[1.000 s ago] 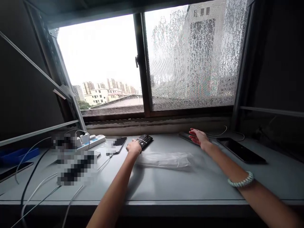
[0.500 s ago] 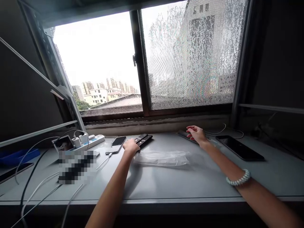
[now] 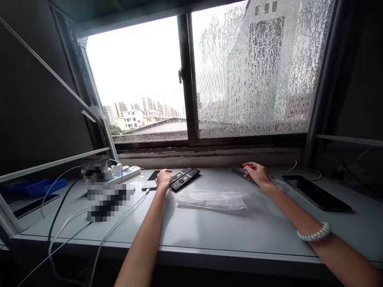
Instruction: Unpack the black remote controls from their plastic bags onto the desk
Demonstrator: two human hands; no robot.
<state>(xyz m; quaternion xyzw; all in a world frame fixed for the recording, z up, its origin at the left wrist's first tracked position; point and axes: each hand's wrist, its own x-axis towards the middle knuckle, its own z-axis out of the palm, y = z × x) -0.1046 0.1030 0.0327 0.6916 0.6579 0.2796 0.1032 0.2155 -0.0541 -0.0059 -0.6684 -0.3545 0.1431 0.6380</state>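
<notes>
The left hand (image 3: 163,178) reaches forward, loosely curled over the phone (image 3: 149,185), beside two remotes (image 3: 186,179); the right hand (image 3: 257,174), fingers half bent, is by a dark slab (image 3: 237,170). Whether either grips anything, I cannot tell. Table (image 3: 227,235) stretches from the plastic sleeve (image 3: 212,199) to the front edge (image 3: 221,252).
</notes>
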